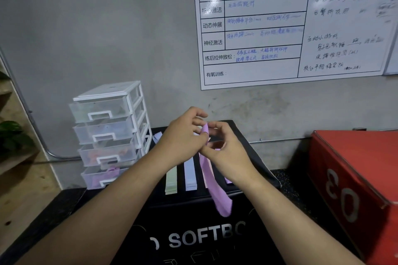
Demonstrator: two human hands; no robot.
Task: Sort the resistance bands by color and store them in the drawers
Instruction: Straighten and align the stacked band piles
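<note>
A whiteboard (pixel 290 23) covered in handwriting fills the wall on the upper right, and a red box (pixel 355 189) sits low on the right. In the middle stands a black soft box (pixel 193 232) that serves as the work surface. At its left end a white drawer unit (pixel 112 131) stands against the wall, with four translucent drawers. The third drawer (pixel 107 154) holds pinkish-orange bands and the bottom drawer (pixel 103 176) holds purple ones (it appears to be slightly open, though the plastic is too cloudy to be sure).

Above the box top, the left hand (pixel 183 142) and right hand (pixel 226 150) meet, and both pinch the upper end of a purple band (pixel 213 180) between thumb and curled fingers. The rest of the band hangs free and trails past the front edge of the box. Beneath the hands lie a green stack (pixel 171 180) and a lavender stack (pixel 190 176), side by side with a gap between them.

The main risk, in my judgement, is the dangling tail. If the band is carried left toward the drawers, its loose end could drag over the two neat stacks and scatter or mix them. A second risk is colour confusion, because the lavender and the purple are close in this dim light and a band could end up in the wrong drawer. The pinch is also shallow, so a quick tug could let the stretchy strip slip out
</note>
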